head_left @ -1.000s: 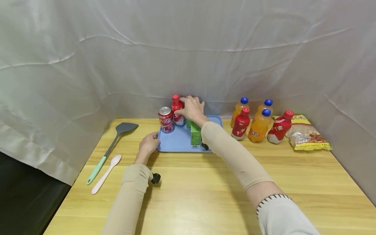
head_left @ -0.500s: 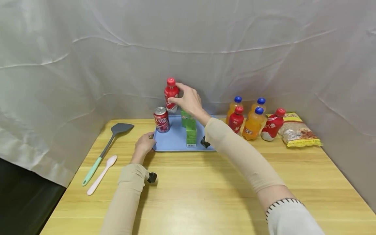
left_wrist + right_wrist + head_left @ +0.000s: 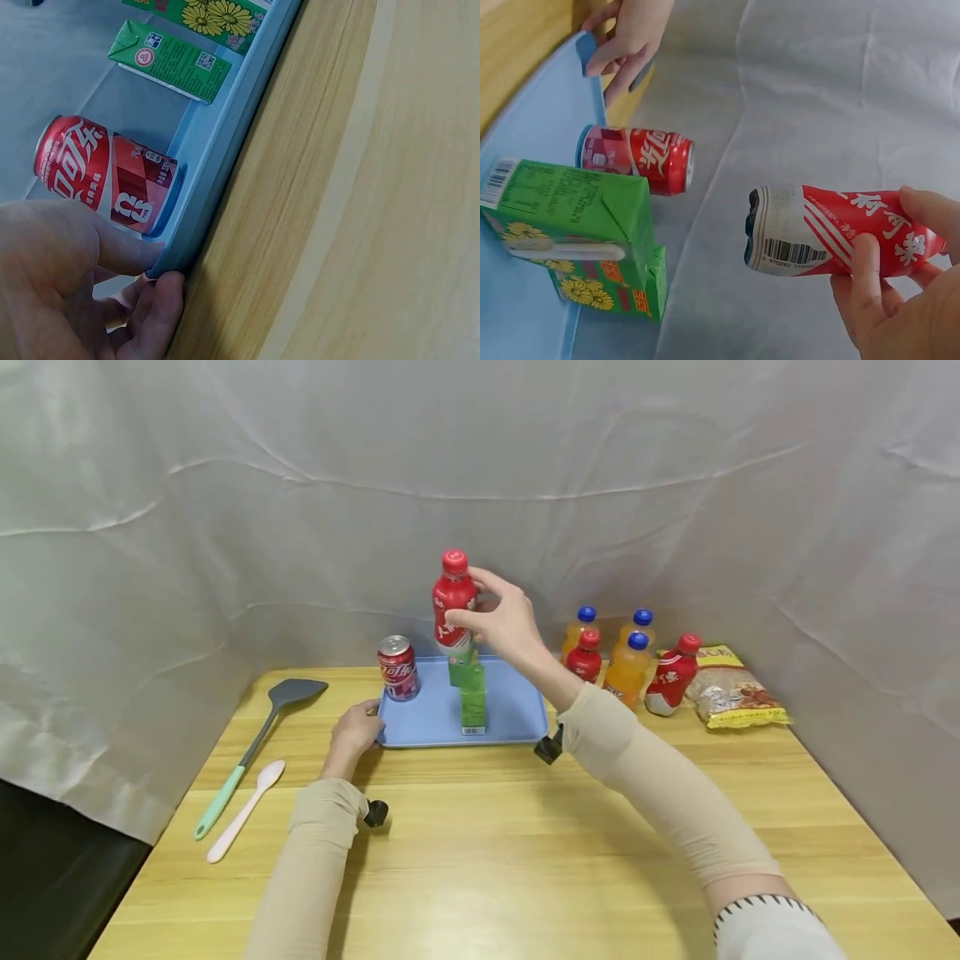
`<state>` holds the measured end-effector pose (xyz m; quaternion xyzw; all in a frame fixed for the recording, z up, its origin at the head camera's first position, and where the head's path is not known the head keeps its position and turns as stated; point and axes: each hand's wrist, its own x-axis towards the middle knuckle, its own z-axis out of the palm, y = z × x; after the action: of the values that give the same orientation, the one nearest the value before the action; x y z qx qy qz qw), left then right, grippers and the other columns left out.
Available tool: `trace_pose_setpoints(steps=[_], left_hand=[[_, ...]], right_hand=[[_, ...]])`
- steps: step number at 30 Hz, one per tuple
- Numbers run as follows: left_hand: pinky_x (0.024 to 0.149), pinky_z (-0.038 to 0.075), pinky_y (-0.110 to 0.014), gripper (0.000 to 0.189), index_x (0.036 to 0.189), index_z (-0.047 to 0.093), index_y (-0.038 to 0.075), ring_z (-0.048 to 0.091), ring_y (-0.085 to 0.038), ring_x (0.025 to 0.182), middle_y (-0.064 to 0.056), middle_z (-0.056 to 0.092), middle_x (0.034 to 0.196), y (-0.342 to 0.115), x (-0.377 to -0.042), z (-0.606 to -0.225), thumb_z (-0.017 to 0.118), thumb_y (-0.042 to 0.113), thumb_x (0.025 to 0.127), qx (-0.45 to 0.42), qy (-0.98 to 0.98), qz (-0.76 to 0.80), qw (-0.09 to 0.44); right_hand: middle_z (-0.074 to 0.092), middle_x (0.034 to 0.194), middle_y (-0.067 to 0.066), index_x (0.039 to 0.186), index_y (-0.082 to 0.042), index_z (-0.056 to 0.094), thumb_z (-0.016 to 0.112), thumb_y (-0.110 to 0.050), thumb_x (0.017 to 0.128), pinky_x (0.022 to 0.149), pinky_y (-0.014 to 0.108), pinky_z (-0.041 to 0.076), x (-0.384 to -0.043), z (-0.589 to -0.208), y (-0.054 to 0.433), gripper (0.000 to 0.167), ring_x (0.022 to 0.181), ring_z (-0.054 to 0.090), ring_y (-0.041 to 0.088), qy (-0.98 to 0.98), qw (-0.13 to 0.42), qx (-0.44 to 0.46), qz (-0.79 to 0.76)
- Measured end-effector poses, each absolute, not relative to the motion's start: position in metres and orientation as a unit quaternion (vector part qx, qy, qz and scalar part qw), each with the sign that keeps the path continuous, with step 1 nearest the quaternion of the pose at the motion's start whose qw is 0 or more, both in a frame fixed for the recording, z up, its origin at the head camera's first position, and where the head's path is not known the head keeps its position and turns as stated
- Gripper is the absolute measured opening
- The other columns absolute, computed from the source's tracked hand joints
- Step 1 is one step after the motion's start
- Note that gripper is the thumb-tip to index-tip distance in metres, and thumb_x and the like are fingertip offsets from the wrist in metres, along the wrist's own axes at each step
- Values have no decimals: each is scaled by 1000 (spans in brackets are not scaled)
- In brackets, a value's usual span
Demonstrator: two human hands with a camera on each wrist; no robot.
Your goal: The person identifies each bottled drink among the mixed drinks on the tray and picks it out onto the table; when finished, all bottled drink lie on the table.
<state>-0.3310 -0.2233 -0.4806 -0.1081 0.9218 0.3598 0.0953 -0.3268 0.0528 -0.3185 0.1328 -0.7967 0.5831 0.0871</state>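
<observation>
My right hand (image 3: pixel 512 620) grips a red cola bottle (image 3: pixel 453 597), thumb on the near side, and holds it upright above the back of the blue tray (image 3: pixel 423 720). In the right wrist view the bottle's base (image 3: pixel 769 229) shows with nothing under it. My left hand (image 3: pixel 356 732) pinches the tray's left corner; the left wrist view has the thumb over the rim (image 3: pixel 196 202) and fingers curled below. On the tray a red cola can (image 3: pixel 398 670) stands at the back left. Two green drink cartons (image 3: pixel 473 702) stand mid-tray, one behind the other.
Right of the tray stand orange soda bottles (image 3: pixel 627 670) with blue caps and two red bottles (image 3: pixel 672 677), beside a yellow-edged food packet (image 3: pixel 738 689). A grey spatula (image 3: pixel 251 747) and a pink spoon (image 3: pixel 247 810) lie left. A grey curtain (image 3: pixel 480 510) hangs behind.
My right hand has lifted the red cola bottle off the tray from beside the can, then carried it right, over the cartons. My left hand has kept its hold on the tray's corner.
</observation>
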Motion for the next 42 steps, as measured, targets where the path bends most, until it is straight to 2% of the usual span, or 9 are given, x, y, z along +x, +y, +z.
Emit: trace_pose_setpoints(steps=[6, 10, 15, 19, 23, 30, 33, 37, 42], left_hand=[[63, 56, -20, 61, 162, 43, 14, 64, -19, 85, -24, 55, 153, -230, -336, -479, 48, 15, 101, -103, 918, 372, 91], [63, 57, -20, 61, 162, 42, 15, 65, -21, 89, -23, 55, 154, -234, -340, -477, 48, 15, 101, -104, 917, 373, 93], [63, 56, -20, 63, 164, 39, 15, 64, -16, 80, -25, 51, 157, -238, -344, -477, 47, 15, 101, -103, 921, 363, 96], [63, 55, -21, 63, 165, 37, 13, 63, -14, 75, -26, 49, 158, -241, -344, -475, 46, 15, 102, -104, 920, 363, 102], [63, 55, -21, 63, 164, 37, 13, 63, -16, 78, -27, 49, 158, -243, -344, -474, 46, 15, 102, -106, 918, 368, 101], [63, 55, -20, 61, 164, 37, 13, 64, -15, 78, -26, 49, 158, -246, -346, -474, 45, 16, 104, -106, 921, 360, 104], [62, 54, -20, 61, 165, 37, 13, 64, -14, 75, -27, 49, 158, -247, -346, -476, 45, 16, 104, -106, 922, 358, 102], [62, 52, -20, 62, 165, 35, 14, 62, -12, 72, -27, 48, 158, -247, -345, -476, 45, 16, 104, -110, 922, 357, 104], [62, 52, -20, 62, 166, 35, 15, 62, -13, 74, -26, 47, 159, -247, -344, -476, 45, 17, 104, -115, 919, 361, 107]], right_hand=[[64, 140, 3, 152, -33, 57, 84, -32, 91, 94, 43, 65, -305, -322, 85, 66, 116, 70, 21, -769, 70, 130, 622], [65, 141, 6, 152, -30, 56, 84, -29, 91, 91, 40, 66, -292, -325, 110, 67, 114, 71, 20, -765, 80, 124, 626], [66, 139, 8, 153, -26, 56, 85, -26, 90, 79, 26, 64, -278, -333, 148, 69, 107, 70, 16, -778, 95, 101, 613], [65, 141, 12, 154, -25, 55, 84, -28, 91, 81, 19, 61, -270, -344, 180, 69, 110, 67, 14, -802, 102, 72, 585], [61, 146, 13, 156, -25, 53, 83, -31, 92, 80, 17, 60, -264, -358, 209, 71, 112, 64, 11, -822, 102, 49, 558], [58, 149, 15, 159, -22, 48, 82, -29, 93, 75, 16, 59, -265, -385, 238, 74, 102, 65, 2, -836, 79, 10, 543], [58, 150, 18, 160, -20, 47, 82, -26, 93, 77, 14, 59, -268, -399, 244, 76, 110, 65, 10, -838, 71, -1, 541], [56, 154, 21, 161, -17, 45, 82, -23, 93, 77, 11, 58, -272, -414, 250, 77, 127, 63, 32, -843, 60, -6, 535], [57, 151, 28, 161, -11, 44, 80, -18, 95, 80, 9, 54, -274, -425, 256, 75, 131, 61, 46, -856, 67, 4, 513]])
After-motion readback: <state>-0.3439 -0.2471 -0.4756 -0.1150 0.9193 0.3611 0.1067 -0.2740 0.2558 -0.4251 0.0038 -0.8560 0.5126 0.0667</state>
